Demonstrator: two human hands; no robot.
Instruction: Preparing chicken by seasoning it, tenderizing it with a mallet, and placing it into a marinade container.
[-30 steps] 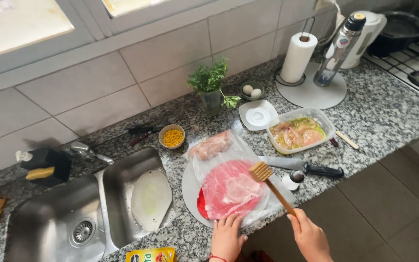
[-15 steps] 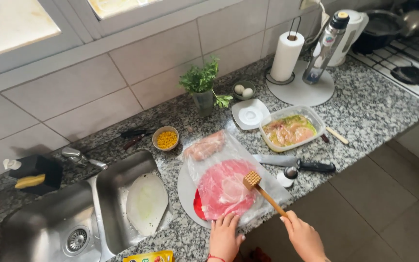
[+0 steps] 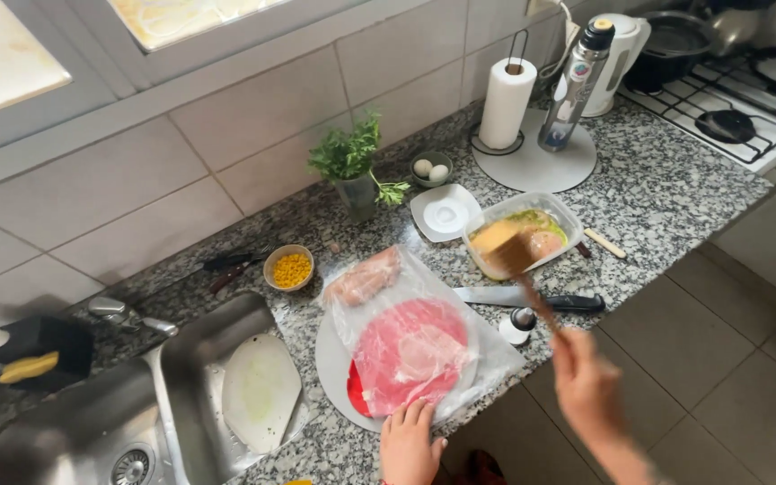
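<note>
Bright, even daylight from the frosted window (image 3: 181,18); soft shadows on the worktop (image 3: 675,189). The right hand (image 3: 586,386) and wooden mallet (image 3: 518,260) are motion-blurred.

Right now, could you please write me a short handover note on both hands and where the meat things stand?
Left hand: flat on the near edge of the clear plastic sheet, pinning it.
Right hand: gripping the wooden meat mallet, raised and motion-blurred above the counter.
The flattened pink meat slice lies under the plastic on the round board; another raw piece sits at the far end of the sheet. The knife lies right of the board, beside the plastic tub of egg mix.
Done: one slice looks pounded thin.
Left: the second piece looks unpounded.
</note>
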